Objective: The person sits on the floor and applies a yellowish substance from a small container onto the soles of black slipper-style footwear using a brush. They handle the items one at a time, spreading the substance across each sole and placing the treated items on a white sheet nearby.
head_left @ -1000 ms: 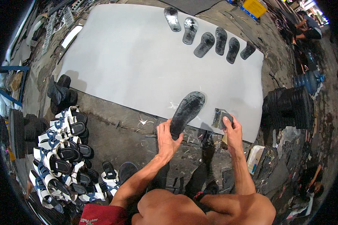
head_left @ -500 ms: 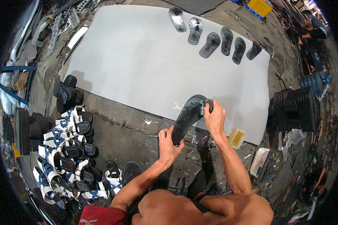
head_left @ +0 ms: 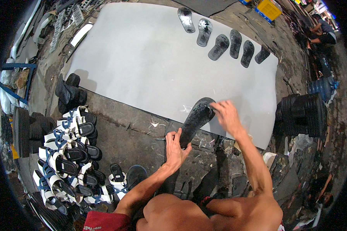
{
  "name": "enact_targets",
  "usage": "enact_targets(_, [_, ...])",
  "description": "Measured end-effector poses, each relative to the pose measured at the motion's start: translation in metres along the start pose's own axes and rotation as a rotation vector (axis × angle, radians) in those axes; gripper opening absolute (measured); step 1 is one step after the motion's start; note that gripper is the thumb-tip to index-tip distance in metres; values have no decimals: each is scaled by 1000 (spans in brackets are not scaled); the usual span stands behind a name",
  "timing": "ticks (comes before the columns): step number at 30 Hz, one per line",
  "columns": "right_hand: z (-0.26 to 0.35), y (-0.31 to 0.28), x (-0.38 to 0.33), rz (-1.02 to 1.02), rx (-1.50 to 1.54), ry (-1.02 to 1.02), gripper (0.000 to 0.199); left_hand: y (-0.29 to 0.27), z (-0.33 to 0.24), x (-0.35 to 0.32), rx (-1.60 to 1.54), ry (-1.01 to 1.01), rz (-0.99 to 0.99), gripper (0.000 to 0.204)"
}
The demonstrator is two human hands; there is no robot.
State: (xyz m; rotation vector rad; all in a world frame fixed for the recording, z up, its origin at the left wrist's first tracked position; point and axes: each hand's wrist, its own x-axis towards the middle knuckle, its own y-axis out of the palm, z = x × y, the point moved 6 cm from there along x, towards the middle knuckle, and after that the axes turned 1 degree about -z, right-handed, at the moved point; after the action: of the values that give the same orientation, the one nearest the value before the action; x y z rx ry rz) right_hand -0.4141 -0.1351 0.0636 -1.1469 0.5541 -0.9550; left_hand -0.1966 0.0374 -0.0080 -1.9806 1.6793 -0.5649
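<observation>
The left hand (head_left: pixel 176 148) grips the near end of a black sole (head_left: pixel 196 120), fingers curled around its edge. The sole runs from that hand up and to the right, its far end lying over the near edge of a large grey sheet (head_left: pixel 142 61) spread on the floor (head_left: pixel 131 134). The right hand (head_left: pixel 225 115) rests on the far end of the sole with fingers spread and flat, pressing rather than clasping it. Six more dark soles (head_left: pixel 223 42) lie in a row along the far edge of the sheet, well apart from the hands. To the left, on the floor, stands a heap of white and black sandals (head_left: pixel 69 154) with blue straps, and beyond it a small stack of black soles (head_left: pixel 69 90) at the sheet's left edge. At the right, just off the sheet, sits a tall pile of black soles (head_left: pixel 302 115). A yellow crate (head_left: pixel 270 9) stands far right.
</observation>
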Motion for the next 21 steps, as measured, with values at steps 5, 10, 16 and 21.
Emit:
enact_targets(5, [25,15,-18,-78,114,157,33,1,0,0,4,5,-1,88])
enact_targets(10, [53,28,23,3,142,-87,30,1,0,-1,15,-13,13,87])
enact_targets(16, [26,22,-31,-108,-62,201,41,-1,-10,4,-49,-19,45,85])
enact_targets(21, [29,17,-19,-182,100,251,34,0,-13,10,-28,19,59,88])
